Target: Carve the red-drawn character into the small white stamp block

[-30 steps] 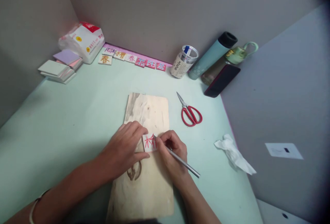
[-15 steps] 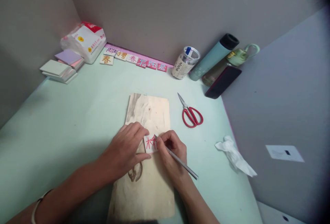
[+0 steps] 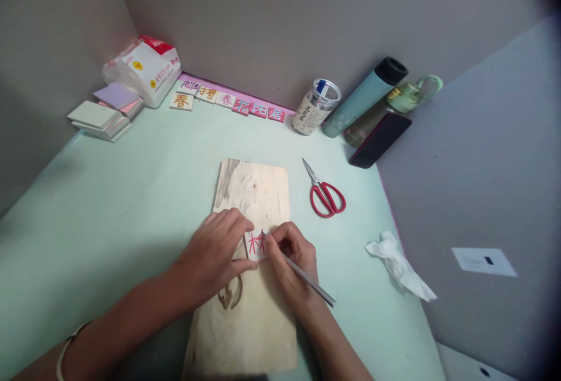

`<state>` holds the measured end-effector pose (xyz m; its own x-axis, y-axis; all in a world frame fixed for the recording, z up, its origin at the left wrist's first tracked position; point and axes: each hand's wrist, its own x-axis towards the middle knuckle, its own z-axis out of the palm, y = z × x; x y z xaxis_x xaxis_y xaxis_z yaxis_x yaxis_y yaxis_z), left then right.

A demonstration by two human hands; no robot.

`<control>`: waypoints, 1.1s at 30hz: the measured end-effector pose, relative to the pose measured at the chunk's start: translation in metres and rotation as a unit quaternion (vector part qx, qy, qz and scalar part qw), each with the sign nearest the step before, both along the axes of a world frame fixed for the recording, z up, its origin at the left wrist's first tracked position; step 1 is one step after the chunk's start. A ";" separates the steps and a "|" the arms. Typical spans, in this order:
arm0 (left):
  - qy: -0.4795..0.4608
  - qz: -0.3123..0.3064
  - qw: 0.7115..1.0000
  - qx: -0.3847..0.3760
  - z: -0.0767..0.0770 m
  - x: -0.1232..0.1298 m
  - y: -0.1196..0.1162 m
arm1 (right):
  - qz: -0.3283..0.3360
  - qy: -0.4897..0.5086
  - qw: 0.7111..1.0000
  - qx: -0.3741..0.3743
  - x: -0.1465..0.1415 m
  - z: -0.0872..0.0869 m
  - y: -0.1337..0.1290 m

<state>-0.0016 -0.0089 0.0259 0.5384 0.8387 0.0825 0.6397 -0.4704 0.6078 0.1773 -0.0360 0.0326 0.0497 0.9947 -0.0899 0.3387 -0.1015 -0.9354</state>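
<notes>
Working at the upper right of a small white square tile (image 3: 256, 246) marked w/ red strokes, set mid-frame on a pale rectangular wooden board (image 3: 258, 317). Gripping a slim silver-grey metal pen-shaped tool (image 3: 313, 284) in right hand (image 3: 290, 280), w/ fingers bunched tight near its front end. Can't tell blade from nib, nor touching from just above (tip too small here). Pinning tile w/ left hand (image 3: 219, 246), half curled, w/ forefinger at upper left corner, thumb at lower edge & tile in the gap btwn.

Showing only a slight shift vs. approx. half a sec ago: tool's tail dipped a touch toward lower left, a bit more of tile's right side covered by right-hand fingers. Same left-hand hold. Reading that as fine work mid-stroke, prob. still on one spot.

Seeing a pair of red-handled steel scissors (image 3: 316, 181) right of board, near right hand but apart; further right, a crumpled white tissue (image 3: 398, 265). Spotting in upper right a black slab-shaped phone (image 3: 380, 140), a teal cylindrical flask w/ black cap (image 3: 363, 97) & a clear round can w/ cream label (image 3: 309, 115). Noting a row of small lettered tiles (image 3: 225, 99) at upper centre, plus a stack of plain pale tiles (image 3: 94, 117) & a white-and-red plastic tissue pack (image 3: 151, 74) at upper left.

Losing tile's right edge behind right-hand fingers, i.e. main obstruction; judging scissors a minor snag, only w/ a wide swing up-frame.
</notes>
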 end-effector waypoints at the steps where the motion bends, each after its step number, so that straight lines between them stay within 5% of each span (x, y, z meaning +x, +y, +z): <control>1: 0.000 -0.001 1.000 -0.001 0.000 0.000 0.000 | 0.000 0.004 1.000 -0.003 0.000 0.000 0.000; 33: -0.011 0.001 1.000 0.004 -0.001 -0.001 0.001 | 0.042 0.009 0.999 0.000 0.000 0.002 -0.004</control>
<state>-0.0022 -0.0081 0.0245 0.5343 0.8392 0.1010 0.6272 -0.4737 0.6182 0.1775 -0.0400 0.0343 -0.0357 0.9954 -0.0893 0.3295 -0.0726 -0.9414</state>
